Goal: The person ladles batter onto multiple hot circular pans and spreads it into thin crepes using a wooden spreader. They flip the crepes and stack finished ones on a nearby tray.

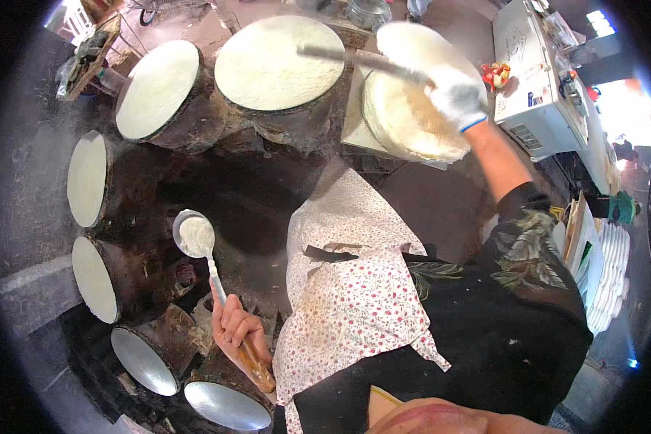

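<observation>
My left hand (239,329) is closed around the wooden handle of a metal ladle (195,235), whose bowl holds pale batter. My right hand (457,100), in a white glove, grips a long flat scraper (372,64) blurred by motion; its far end passes over the right edge of a large batter-coated griddle (275,61). Behind the glove a thin, pale round flatbread (412,43) is raised, smeared by motion; I cannot tell whether my fingers hold it. Just below lies a stack of thin round flatbreads (412,123) on a pale board (356,119).
Around my left side curve more coated griddles (159,88), (87,179), (94,280) and two bare metal ones (145,362), (228,406). A white chest freezer (539,79) stands at the right. Beside it are stacked white sheets (609,271). A glass bowl (369,13) sits at the back.
</observation>
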The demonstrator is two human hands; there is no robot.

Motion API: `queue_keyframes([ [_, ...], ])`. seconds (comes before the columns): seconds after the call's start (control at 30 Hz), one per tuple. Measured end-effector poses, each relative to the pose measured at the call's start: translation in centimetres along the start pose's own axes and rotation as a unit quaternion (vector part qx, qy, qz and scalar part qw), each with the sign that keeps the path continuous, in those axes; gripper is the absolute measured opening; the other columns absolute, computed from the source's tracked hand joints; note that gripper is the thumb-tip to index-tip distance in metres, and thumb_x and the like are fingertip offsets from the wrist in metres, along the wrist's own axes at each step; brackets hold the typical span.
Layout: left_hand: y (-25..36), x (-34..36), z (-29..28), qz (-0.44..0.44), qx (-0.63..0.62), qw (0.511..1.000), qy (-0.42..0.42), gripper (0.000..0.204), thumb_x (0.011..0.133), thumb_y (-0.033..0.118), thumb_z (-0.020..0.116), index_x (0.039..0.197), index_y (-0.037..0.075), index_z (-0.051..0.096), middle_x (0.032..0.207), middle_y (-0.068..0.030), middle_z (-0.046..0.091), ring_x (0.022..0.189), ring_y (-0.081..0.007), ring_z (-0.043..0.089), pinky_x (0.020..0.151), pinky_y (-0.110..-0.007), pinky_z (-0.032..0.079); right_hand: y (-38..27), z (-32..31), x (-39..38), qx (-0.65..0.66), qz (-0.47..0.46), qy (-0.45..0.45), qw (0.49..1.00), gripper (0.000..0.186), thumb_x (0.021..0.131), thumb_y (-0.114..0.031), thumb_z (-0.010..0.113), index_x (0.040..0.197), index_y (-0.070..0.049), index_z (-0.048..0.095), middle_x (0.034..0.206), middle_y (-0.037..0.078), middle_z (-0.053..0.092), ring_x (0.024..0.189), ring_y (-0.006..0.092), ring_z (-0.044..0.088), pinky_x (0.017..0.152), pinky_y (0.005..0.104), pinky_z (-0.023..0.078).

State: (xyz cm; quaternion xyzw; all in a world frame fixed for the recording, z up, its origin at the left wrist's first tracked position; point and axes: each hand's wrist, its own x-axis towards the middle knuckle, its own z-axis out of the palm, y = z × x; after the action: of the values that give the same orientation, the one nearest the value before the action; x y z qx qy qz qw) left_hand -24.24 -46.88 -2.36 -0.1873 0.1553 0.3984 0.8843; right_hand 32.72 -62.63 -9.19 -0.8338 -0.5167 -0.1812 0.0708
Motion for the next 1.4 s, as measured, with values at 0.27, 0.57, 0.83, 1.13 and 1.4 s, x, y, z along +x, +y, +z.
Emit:
queue_keyframes([
  [0.27,-3.8,-7.1,0.4,0.107,-0.015,0.992,0.070,0.025,0.115,0.021,0.039,0.113,-0.003,0.048,0.077,-0.0021,0.041,0.052,-0.0097,0.049,0.045,-0.026,0.048,-6.1,13.5,-14.5,0.119,0.044,-0.105,0.986,0.016,0.080,-0.020,0.073,0.091,-0.010,0.069,0.090,0.013,0.067,0.086,0.0350,0.069,0.074,0.0484,0.057],
  [0.57,-3.3,-7.6,-1.7,0.148,-0.011,0.985,0.089,0.053,0.113,0.009,0.039,0.165,0.014,0.028,0.079,-0.0005,0.040,0.049,-0.0030,0.041,0.040,-0.017,0.043,-2.1,9.4,-13.1,0.096,0.042,-0.353,0.930,0.036,0.082,-0.030,0.078,0.113,-0.012,0.072,0.107,0.016,0.069,0.101,0.0376,0.070,0.089,0.0475,0.057],
  [0.83,-8.2,-11.9,-6.1,0.254,-0.029,0.966,0.034,0.051,0.114,0.010,0.037,0.165,0.015,0.034,0.078,0.0002,0.040,0.048,-0.0050,0.041,0.041,-0.019,0.042,-17.7,6.5,-1.4,0.266,-0.139,-0.268,0.915,0.069,0.085,-0.024,0.079,0.146,-0.005,0.053,0.108,0.020,0.067,0.093,0.0395,0.071,0.081,0.0482,0.058],
  [1.13,-19.4,-23.2,-18.6,0.569,-0.095,0.801,0.161,0.047,0.113,0.029,0.051,0.159,0.035,0.041,0.079,0.0038,0.045,0.053,-0.0029,0.037,0.042,-0.019,0.033,-46.9,-5.3,-7.6,0.450,-0.621,-0.450,0.458,0.075,0.094,-0.005,0.069,0.162,-0.015,0.040,0.113,0.006,0.066,0.081,0.0265,0.067,0.078,0.0357,0.057],
  [1.4,-24.2,-32.9,-42.2,0.447,0.129,0.242,0.851,0.055,0.105,0.012,0.046,0.160,0.009,0.043,0.083,-0.0248,0.070,0.079,-0.0376,0.071,0.074,-0.047,0.057,-49.0,-15.2,-24.8,0.250,-0.716,-0.586,0.285,0.052,0.103,-0.024,0.064,0.151,-0.009,0.056,0.138,0.017,0.069,0.122,0.0244,0.068,0.101,0.0338,0.051],
])
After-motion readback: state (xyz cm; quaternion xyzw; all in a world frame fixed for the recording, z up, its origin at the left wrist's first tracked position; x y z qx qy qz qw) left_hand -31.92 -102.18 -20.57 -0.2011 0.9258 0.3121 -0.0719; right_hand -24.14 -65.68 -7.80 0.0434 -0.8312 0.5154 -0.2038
